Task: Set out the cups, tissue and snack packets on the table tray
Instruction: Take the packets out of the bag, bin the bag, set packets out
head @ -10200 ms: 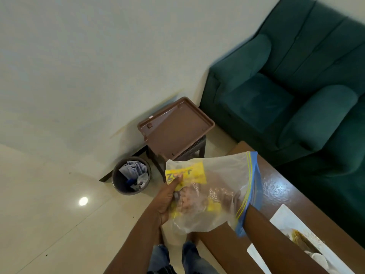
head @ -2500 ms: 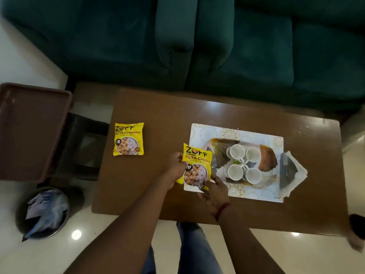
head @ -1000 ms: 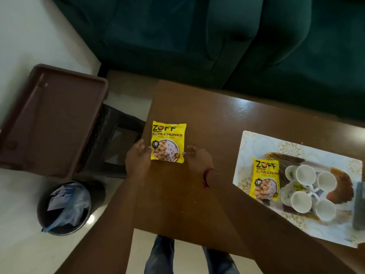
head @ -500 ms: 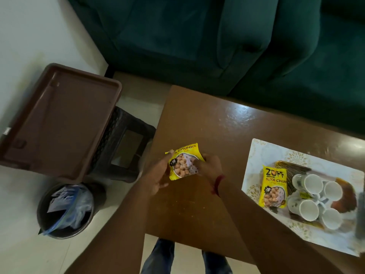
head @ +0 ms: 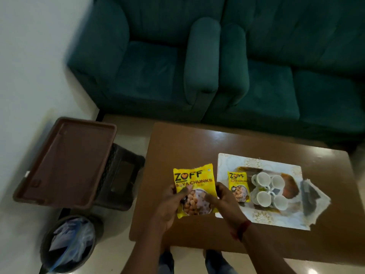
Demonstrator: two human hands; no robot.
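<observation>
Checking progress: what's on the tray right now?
On the tray: one snack packet, four white cups clustered beside it, and tissue at its right end. Cup interiors aren't clear. The other packet is held in both hands.

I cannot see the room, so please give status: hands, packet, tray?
Both hands, left hand and right hand, hold second snack packet above table. First packet, four cups on tray. Nothing blocks.
</observation>
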